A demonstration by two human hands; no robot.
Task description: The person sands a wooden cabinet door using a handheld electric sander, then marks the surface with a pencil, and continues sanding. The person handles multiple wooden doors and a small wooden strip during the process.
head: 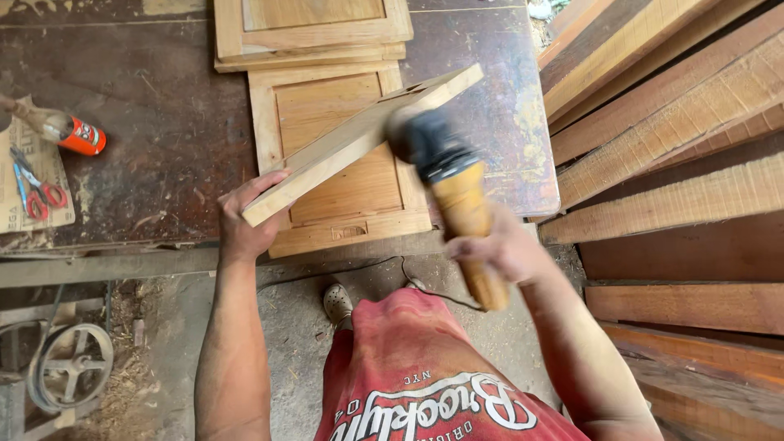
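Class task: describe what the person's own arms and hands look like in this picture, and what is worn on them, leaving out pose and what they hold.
Both arms are bare from the upper arm down; no sleeves reach them. The left hand and the right hand have no gloves on, and no watch, ring or wristband shows. The red shirt with white lettering looks sleeveless or short-sleeved. The arms look dusty in places.

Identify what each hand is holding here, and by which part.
The left hand grips the near lower end of a tilted wooden panel. The right hand holds a power sander by its dust-coated handle, head against the panel's edge.
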